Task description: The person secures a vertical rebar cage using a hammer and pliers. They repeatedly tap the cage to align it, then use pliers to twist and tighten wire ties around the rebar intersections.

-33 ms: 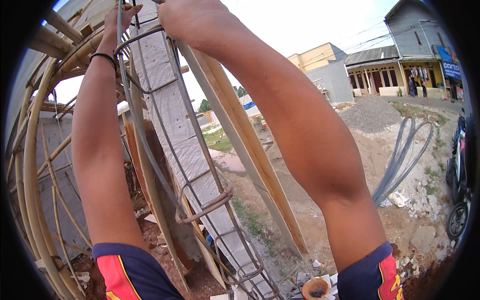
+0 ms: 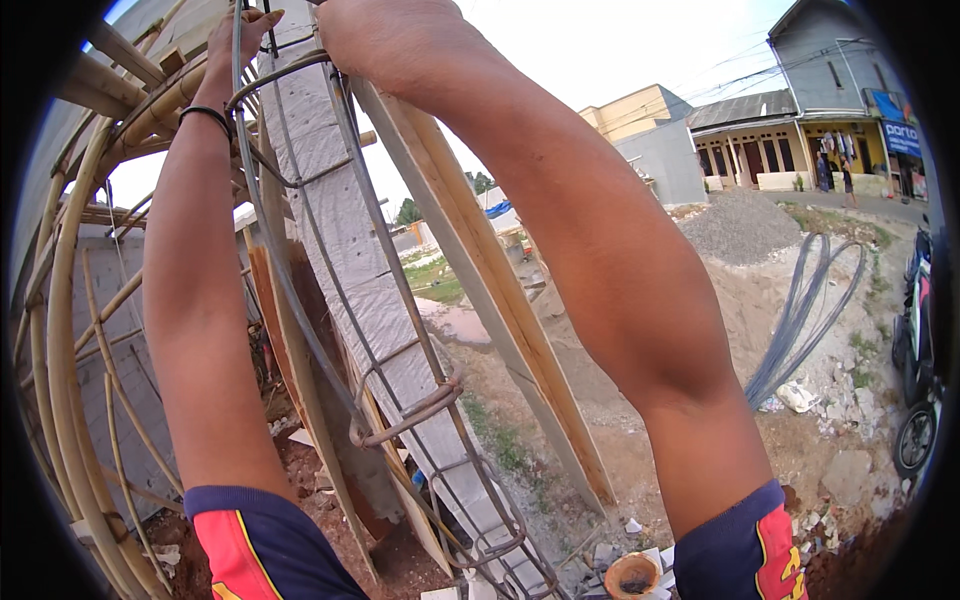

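Both my arms reach up to the top of a tall rebar cage that stands against a pale block column (image 2: 350, 250). My left hand (image 2: 236, 38) is closed at a thin steel bar (image 2: 272, 42) on the cage's left side, its upper part cut off by the picture's edge. On the right of the column my right hand (image 2: 375, 40) is closed in a fist by another upright bar (image 2: 385, 240); what it grips is hidden. Just below the hands a bent steel stirrup (image 2: 280, 75) rings the bars. Lower down, more stirrups (image 2: 415, 410) sit around them.
Bamboo scaffolding (image 2: 65, 330) rises close on my left. A long plank (image 2: 500, 290) leans right of the column, and boards (image 2: 300, 330) stand left of it. Further right lie a wire bundle (image 2: 800, 320) and a gravel heap (image 2: 742, 228). Near the column's foot is a clay-coloured bowl (image 2: 632, 577).
My right hand and forearm have shifted very slightly at the top of the cage. My left hand stays where it was.
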The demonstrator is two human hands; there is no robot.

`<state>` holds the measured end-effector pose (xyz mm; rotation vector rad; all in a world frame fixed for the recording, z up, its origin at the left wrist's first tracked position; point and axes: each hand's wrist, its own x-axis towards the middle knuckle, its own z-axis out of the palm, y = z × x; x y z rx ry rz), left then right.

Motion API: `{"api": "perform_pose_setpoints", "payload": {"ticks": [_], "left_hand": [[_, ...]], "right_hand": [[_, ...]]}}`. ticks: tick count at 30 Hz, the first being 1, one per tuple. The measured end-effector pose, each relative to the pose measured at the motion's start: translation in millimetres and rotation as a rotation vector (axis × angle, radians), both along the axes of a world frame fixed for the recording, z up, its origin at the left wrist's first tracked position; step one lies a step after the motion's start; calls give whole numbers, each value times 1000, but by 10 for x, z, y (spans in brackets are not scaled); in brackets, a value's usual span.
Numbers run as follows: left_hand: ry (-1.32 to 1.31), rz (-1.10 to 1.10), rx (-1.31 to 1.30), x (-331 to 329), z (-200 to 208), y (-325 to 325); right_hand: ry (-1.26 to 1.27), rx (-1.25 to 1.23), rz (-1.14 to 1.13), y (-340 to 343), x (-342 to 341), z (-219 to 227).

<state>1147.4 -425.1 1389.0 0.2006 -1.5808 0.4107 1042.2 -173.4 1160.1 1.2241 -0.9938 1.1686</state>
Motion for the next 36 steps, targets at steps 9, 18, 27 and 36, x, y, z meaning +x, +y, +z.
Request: {"api": "perform_pose_setpoints", "payload": {"ticks": [9,18,27,36], "left_hand": [[44,-7,-14,0,47,5],[60,23,5,-4,-28,61],[30,108,-52,8,21,12],[-18,32,4,17,15,10]], "right_hand": [[-79,0,87,17,-1,1],[-138,-77,125,-55,-71,158],[-58,-104,176,67,-98,-33],[-33,-65,25,-27,-151,115]]}}
